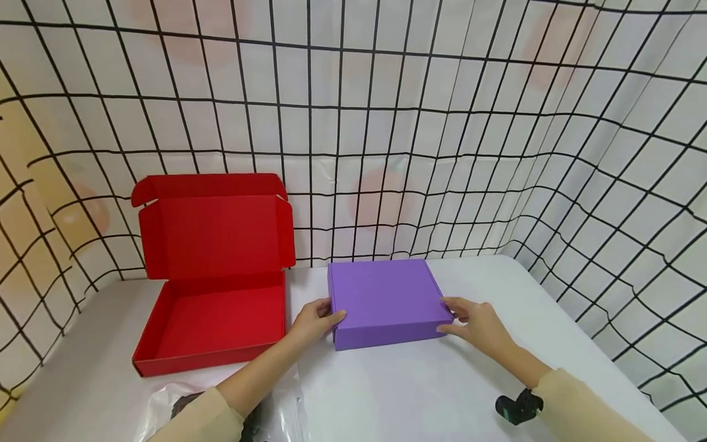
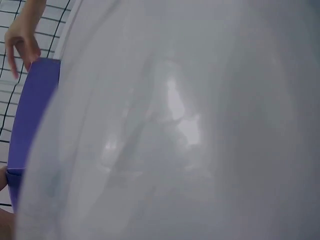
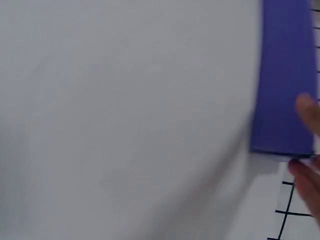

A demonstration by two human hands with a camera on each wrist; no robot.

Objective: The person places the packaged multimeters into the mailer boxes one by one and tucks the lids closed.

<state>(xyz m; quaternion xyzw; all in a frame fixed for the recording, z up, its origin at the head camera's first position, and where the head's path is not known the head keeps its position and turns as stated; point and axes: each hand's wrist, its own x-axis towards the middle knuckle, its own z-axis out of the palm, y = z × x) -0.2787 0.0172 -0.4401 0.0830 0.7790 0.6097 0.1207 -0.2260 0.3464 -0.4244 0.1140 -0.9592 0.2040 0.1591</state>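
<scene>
Head view gives me the clearest read: my left hand (image 1: 316, 319) grips the near left corner of the closed purple box (image 1: 386, 301), thumb on the lid and fingers curled down its side, while my right hand (image 1: 476, 320) clasps the near right corner the same way. I see the box lying flat on the white table (image 1: 442, 393), just right of the open red box (image 1: 212, 307), with clear plastic wrap (image 1: 171, 399) near my left sleeve.
</scene>
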